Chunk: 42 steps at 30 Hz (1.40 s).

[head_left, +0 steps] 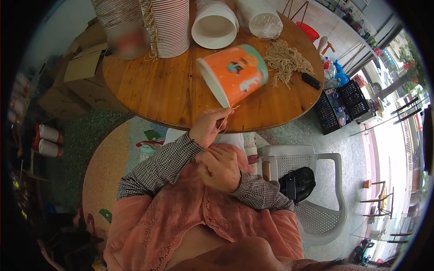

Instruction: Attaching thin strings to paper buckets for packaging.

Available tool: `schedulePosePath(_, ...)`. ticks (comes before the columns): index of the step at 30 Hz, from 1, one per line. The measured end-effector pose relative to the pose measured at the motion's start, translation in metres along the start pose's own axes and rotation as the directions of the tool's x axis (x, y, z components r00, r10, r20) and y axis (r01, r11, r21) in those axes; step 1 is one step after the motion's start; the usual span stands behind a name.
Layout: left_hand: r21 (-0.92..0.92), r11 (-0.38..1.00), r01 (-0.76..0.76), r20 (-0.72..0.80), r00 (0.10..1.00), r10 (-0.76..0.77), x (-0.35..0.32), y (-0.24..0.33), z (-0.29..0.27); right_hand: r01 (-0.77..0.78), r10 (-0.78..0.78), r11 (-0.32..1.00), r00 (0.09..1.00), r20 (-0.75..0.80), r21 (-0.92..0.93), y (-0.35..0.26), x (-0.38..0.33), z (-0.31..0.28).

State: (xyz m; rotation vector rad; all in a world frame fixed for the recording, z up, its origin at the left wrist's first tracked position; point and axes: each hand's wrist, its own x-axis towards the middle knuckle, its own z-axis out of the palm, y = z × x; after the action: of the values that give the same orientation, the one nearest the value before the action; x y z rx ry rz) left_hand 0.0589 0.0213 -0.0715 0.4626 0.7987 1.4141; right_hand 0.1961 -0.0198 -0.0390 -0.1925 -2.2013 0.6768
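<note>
An orange paper bucket (236, 74) with a green band and cartoon pictures lies tilted on the round wooden table, its white rim toward me. At the rim's near edge, my left hand (207, 128) is closed in a pinch on a thin tan cord (234, 107). The cord runs down from there toward my right hand (219, 169). That hand is closed just in front of my chest, with the cord entering its curled fingers. How the cord meets the bucket is too small to make out.
A heap of tan cords (287, 59) and a small black object (311, 81) lie on the table's right. Along the back stand stacked white buckets (168, 31) and a white bucket on its side (214, 31). A white plastic chair (337, 180) holding a black bag (298, 184) is at my right.
</note>
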Motion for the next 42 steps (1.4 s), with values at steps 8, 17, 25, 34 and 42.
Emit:
schedulePosePath(8, 0.533, 0.720, -0.444, -0.085, 0.819, 0.568, 0.021, 0.014, -0.007, -0.343, 0.319, 0.902, 0.939, 0.130, 0.261, -0.007, 0.020, -0.027)
schedulePosePath(17, 0.729, -0.437, -0.527, 0.628, 0.260, 0.734, -0.013, 0.100, 0.022, -0.434, 0.410, 0.499, 0.881, 0.237, 0.750, -0.007, 0.039, -0.101)
schedulePosePath(25, 0.916, -0.327, -0.233, 0.394, 0.680, 0.619, -0.015, 0.103, -0.017, -0.565, 0.519, 0.432, 0.793, 0.319, 0.704, 0.011, 0.042, -0.086)
schedulePosePath(34, 0.878, 0.030, -0.478, 0.267, 0.540, 0.798, -0.063, 0.085, 0.000, -0.394, 0.433, 0.415, 0.878, 0.203, 0.820, 0.011, 0.038, -0.085)
schedulePosePath(42, 0.661, 0.492, -0.567, 0.396, 0.820, 0.414, -0.109, 0.009, 0.014, -0.262, 0.412, 0.288, 0.902, 0.128, 0.921, 0.002, 0.032, -0.054)
